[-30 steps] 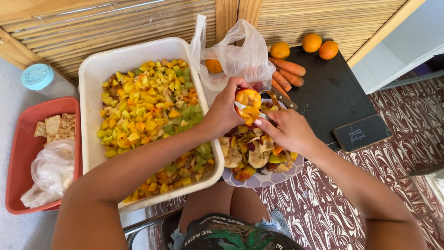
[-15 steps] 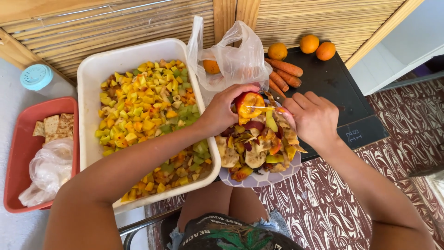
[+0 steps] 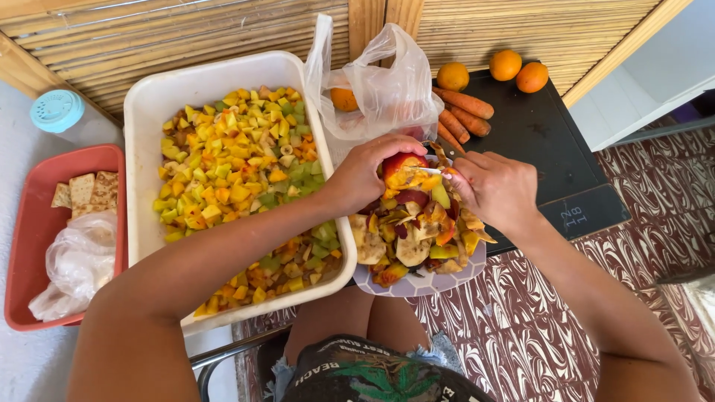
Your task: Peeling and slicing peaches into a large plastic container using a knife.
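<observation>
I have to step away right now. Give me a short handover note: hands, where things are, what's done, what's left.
Left hand grips a partly peeled red and yellow fruit over the plate of peels.
Right hand holds a small knife, blade against the fruit.
White tub, left of the plate, is nearly full of diced fruit.
Left to do, probably: this fruit, the orange in the plastic bag, the carrots and the three oranges on the black board.
</observation>
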